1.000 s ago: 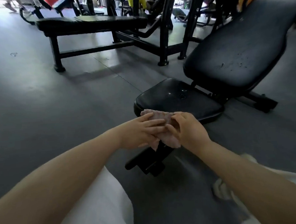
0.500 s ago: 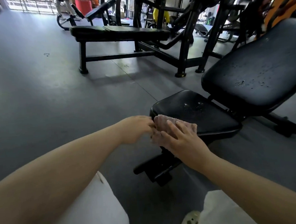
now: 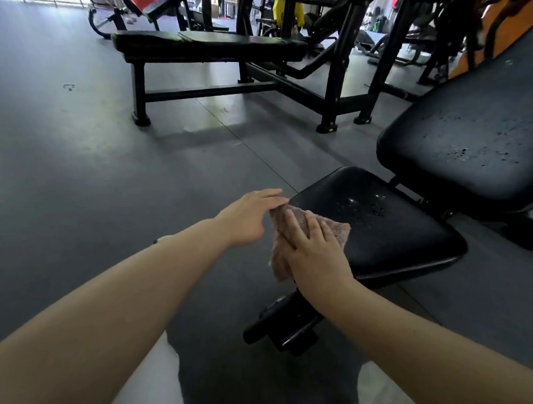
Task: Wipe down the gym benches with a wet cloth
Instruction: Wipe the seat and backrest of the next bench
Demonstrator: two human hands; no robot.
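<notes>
A pinkish-brown cloth (image 3: 337,229) lies over the near left corner of the black seat pad (image 3: 393,229) of an adjustable bench. My right hand (image 3: 314,248) lies flat on top of the cloth, fingers spread, pressing it onto the pad. My left hand (image 3: 250,218) is just left of the pad's corner, fingers extended, its fingertips touching the cloth's top edge. Water droplets speckle the seat pad and the tilted black backrest (image 3: 472,141) to the right.
A flat black bench (image 3: 207,47) on a steel frame stands farther back, with racks and machines behind it. The adjustable bench's foot bar (image 3: 281,324) sticks out toward me on the grey rubber floor (image 3: 72,181). My white-clad knees show at the bottom.
My two hands held the cloth bunched between them at the pad's front edge. Now the cloth is spread on the pad under my flat right hand, and my left hand has shifted left.
</notes>
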